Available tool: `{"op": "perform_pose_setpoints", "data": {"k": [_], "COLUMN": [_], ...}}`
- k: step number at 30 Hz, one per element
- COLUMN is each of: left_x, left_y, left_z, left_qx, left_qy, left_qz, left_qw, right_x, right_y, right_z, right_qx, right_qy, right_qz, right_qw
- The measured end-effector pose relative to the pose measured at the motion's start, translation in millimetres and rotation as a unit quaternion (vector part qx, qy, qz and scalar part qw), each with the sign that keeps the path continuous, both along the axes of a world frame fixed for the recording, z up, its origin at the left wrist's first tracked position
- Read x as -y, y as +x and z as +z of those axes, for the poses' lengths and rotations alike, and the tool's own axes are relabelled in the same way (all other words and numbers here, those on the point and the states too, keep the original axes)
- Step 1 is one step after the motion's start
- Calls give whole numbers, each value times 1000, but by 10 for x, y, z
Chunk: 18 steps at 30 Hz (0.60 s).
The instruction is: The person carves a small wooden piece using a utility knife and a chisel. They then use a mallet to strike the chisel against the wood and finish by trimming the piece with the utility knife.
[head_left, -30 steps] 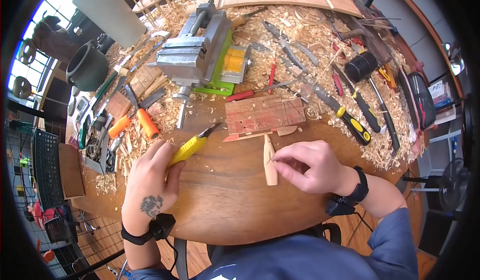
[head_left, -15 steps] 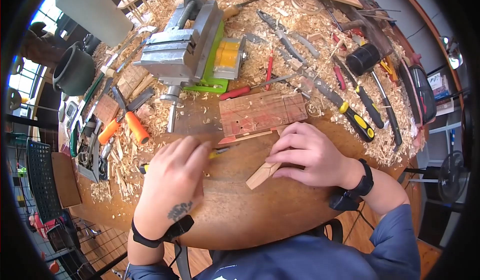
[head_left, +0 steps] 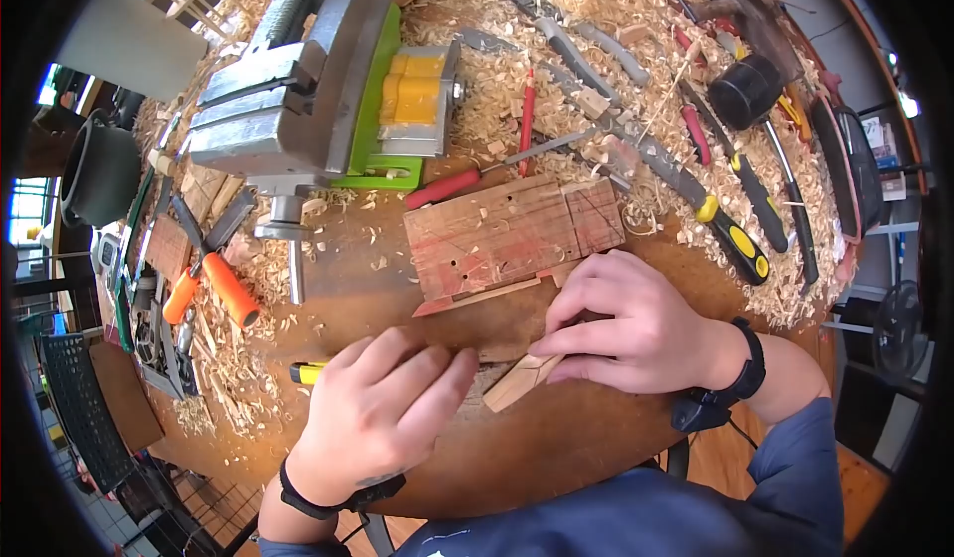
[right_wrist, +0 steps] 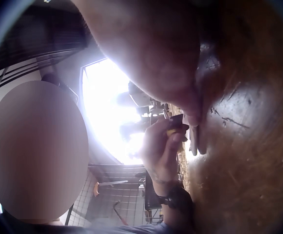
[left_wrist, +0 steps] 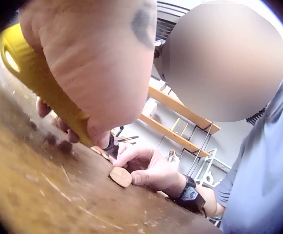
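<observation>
My left hand [head_left: 383, 413] grips a yellow-handled knife [head_left: 308, 372], whose rear end shows left of the hand while the fingers hide most of the rest. In the left wrist view the yellow handle [left_wrist: 48, 80] runs under the palm. Between the thumb and fingers of my right hand [head_left: 636, 328] is a small carved wooden piece [head_left: 515, 386], its squared end pointing down and left. Pencil-like lines mark its upper face. The left fingertips are close to the piece, on its left side.
A reddish wooden board [head_left: 507, 234] lies beyond the hands, with a thin red-tipped strip [head_left: 477, 299] along its front. Behind stands a metal vise [head_left: 268, 110]. Orange-handled pliers-like tools [head_left: 227, 289] lie left; files [head_left: 735, 244] and a black mallet [head_left: 745, 90] lie right among shavings.
My left hand has swung right and turned the knife toward the wooden piece. The right hand has picked the piece up from the table and tilted it. The head view has moved closer.
</observation>
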<state>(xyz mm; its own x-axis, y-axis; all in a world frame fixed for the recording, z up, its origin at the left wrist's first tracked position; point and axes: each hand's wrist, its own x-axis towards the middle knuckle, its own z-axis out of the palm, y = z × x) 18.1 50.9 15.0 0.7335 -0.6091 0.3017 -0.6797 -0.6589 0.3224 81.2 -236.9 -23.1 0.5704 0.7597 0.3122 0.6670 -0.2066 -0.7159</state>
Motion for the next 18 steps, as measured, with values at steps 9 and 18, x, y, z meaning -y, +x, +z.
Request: {"op": "perform_pose_setpoints", "data": {"k": [9,18], "left_x": [71,108], "left_y": [-43,-64], "left_z": [-28,-7], "left_qx": [48,71], "left_qy": [38,55], "left_qz": [-28,-34], "left_qw": [998,995], "right_x": [2,4], "right_y": [-2,-5], "right_z": [-4,-6], "right_qx": [-4,-6], "right_qy": [1,3], "right_qz": [-3,-6], "right_qw": [1000,1000]}}
